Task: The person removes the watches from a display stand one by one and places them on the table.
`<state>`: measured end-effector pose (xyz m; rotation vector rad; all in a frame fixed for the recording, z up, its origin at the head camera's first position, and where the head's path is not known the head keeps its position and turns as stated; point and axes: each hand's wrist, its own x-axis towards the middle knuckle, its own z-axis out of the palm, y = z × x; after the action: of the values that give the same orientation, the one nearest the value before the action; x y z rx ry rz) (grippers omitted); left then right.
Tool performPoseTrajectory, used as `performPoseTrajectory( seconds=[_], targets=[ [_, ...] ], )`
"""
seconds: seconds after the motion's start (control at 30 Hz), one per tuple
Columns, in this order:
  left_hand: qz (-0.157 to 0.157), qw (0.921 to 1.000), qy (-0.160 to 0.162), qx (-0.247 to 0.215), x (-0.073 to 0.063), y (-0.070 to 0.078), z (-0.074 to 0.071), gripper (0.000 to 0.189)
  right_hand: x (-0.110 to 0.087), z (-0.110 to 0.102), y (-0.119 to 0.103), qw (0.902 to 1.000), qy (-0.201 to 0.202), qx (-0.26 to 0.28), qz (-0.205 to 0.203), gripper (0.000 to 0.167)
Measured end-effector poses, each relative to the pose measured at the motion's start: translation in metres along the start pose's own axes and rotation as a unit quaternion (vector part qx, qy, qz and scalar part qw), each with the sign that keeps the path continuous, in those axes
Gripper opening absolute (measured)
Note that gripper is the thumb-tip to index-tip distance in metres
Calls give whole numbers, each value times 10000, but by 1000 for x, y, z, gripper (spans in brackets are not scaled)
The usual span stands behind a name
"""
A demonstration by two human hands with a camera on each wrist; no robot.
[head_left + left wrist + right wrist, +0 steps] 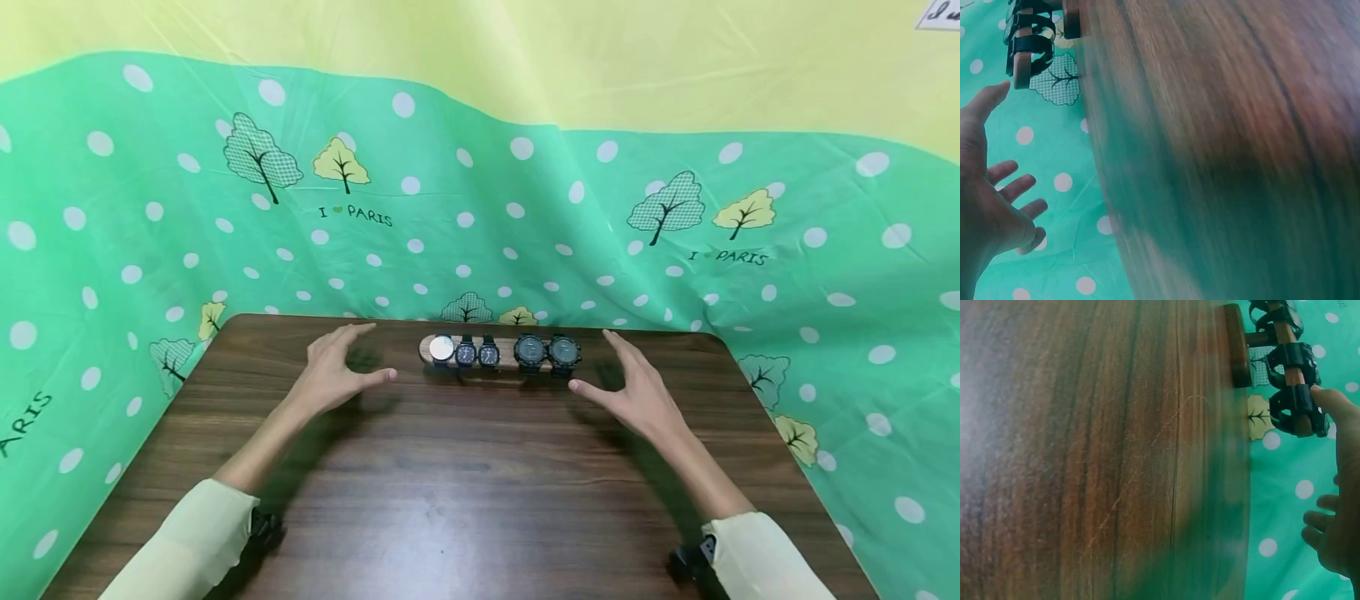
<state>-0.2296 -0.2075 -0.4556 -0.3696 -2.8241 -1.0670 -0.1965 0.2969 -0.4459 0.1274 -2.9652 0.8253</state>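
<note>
A wooden watch stand stands near the far edge of the table, with several watches strapped along its bar. At its left end is a watch with a pale, shiny face; two small dark watches sit beside it. Two larger black watches fill the right end. My left hand is held to the left of the stand, fingers spread and thumb apart, nothing in it. On the other side my right hand is spread likewise, its thumb tip close by the end watch; in the right wrist view the thumb overlaps that watch.
The dark wooden table reaches from the front to a green dotted cloth that hangs behind and at both sides. A dark device is worn at the left wrist, another at the right.
</note>
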Motion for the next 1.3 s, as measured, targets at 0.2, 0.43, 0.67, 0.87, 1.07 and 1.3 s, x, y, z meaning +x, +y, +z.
performPoseTrajectory(
  seconds=[0.2,0.43,0.67,0.87,1.07,1.3],
  targets=[
    [-90,9994,-143,-310,5,2,3,91,2,-1,0,9998,16,167,82,120],
    [-191,9979,-220,-581,8,8,6,85,1,1,-2,9988,-53,430,213,119],
    [-58,9963,-183,-840,12,12,13,81,2,2,-5,9978,47,635,180,112],
    [1,9934,-176,-1132,15,12,19,78,6,4,-6,9963,113,851,87,107],
    [15,9897,-285,-1404,19,13,21,74,7,7,-7,9950,95,988,66,103],
    [123,9873,-349,-1547,24,14,24,67,9,7,-10,9940,75,1085,64,101]
  ],
)
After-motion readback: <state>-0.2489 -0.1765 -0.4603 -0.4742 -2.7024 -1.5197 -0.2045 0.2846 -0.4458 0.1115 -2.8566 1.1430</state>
